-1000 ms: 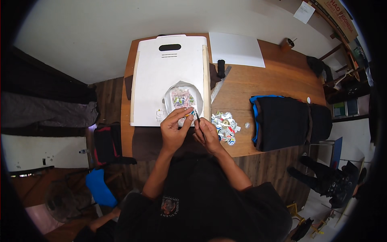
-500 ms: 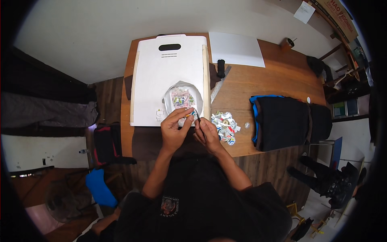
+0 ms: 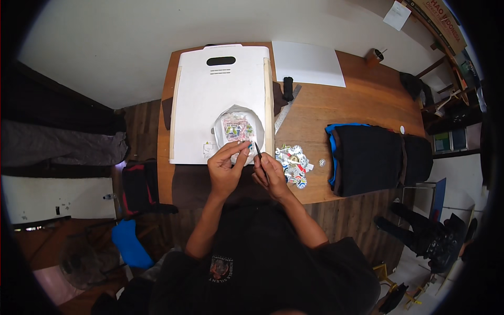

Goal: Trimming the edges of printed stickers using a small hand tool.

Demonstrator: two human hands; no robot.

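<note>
Near the middle of the frame, the left grip is closed in a pinch, thumb against forefinger, with a small piece showing at the fingertips. The piece is partly hidden and too small to identify, though bits of white and blue show.

Just right of it in the frame, the right grip is closed around a slim dark tool. The tool's long axis runs steeply, from the fingers up and slightly to the left, so its tip lies just beside the piece's right edge. I cannot tell whether the two touch, nor how the tip stands. The left grip is the nearer, as it has the piece itself; the right reaches that spot only through the tool, from the lower right.

Both grips are over the lower edge of the board, in front of the open bag, whose packets show above the left fingertips. Right of the right grip, a pile of printed cutouts lies on the surface, with one loose disc farther right.
</note>
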